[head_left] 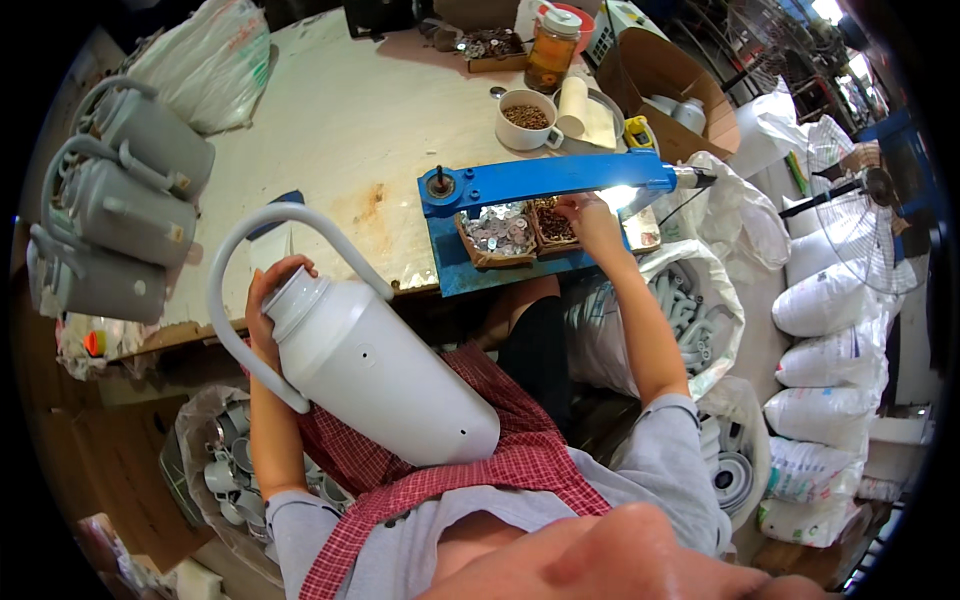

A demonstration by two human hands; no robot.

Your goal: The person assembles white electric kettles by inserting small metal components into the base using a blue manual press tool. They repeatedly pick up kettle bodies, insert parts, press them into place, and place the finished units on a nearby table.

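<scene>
A grey plastic flask body (385, 370) with small holes in its side lies tilted across my lap, its neck toward the table. My left hand (268, 300) is closed round its neck. A curved grey handle (225, 270) arches over that hand, one end by the flask's shoulder and the other beside its side. My right hand (592, 222) reaches into a small box of brownish rivets (553, 222), fingertips pinched together; what they hold is too small to see. Beside it stands a box of silvery washers (497, 230), both under the arm of a blue riveting press (540, 180).
Several finished-looking grey flasks (140, 215) stand at the table's left. A white cup of rivets (525, 118) and a jar (552, 55) sit behind the press. Sacks of handles (690, 310) and grey parts (235, 455) flank me. A fan (865, 195) stands at the right.
</scene>
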